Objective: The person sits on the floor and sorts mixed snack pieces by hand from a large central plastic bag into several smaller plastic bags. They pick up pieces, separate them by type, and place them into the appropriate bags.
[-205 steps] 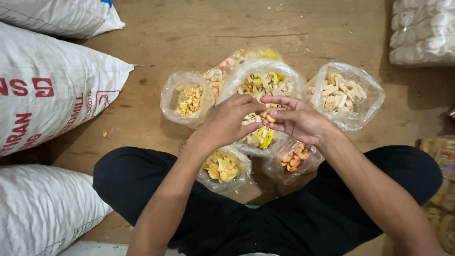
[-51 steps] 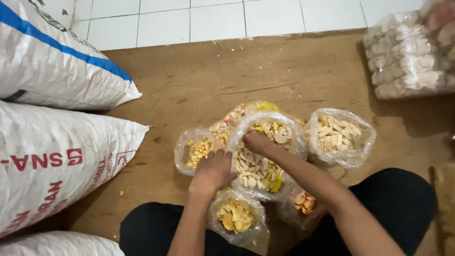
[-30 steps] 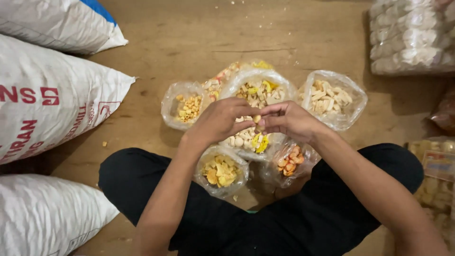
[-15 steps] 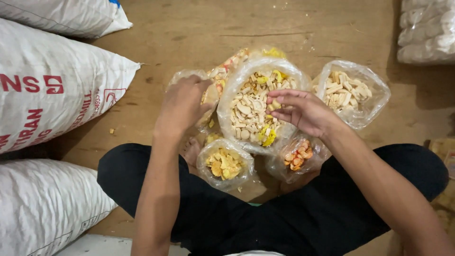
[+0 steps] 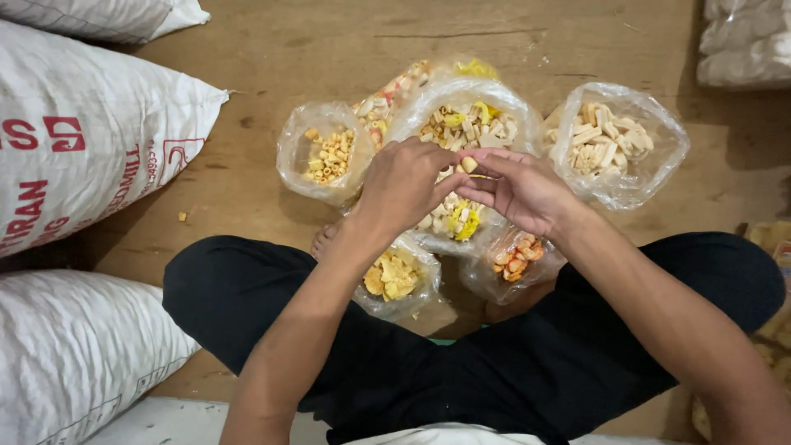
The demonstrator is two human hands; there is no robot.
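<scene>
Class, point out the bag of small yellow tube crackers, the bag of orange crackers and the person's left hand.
bag of small yellow tube crackers (image 5: 327, 154), head view, contents.
bag of orange crackers (image 5: 512, 260), head view, contents.
left hand (image 5: 408, 183), head view, back of hand.

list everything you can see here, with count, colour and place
large mixed bag: 1, clear plastic, pale and yellow cracker pieces, centre, under both hands
small tube bag: 1, clear, yellow tube pieces, left of the mixed bag
pale stick bag: 1, clear, cream sticks, right of the mixed bag
yellow chip bag: 1, clear, yellow chips, by the left forearm
orange piece bag: 1, clear, orange pieces, under the right wrist
rear bag: 1, clear, mixed pink and yellow pieces, behind the mixed bag
woven sacks: 3, white, along the left edge
white cracker pack: 1, top right
wooden floor: brown
left hand: over the mixed bag
right hand: fingertips meet the left hand's on a small pale piece
</scene>
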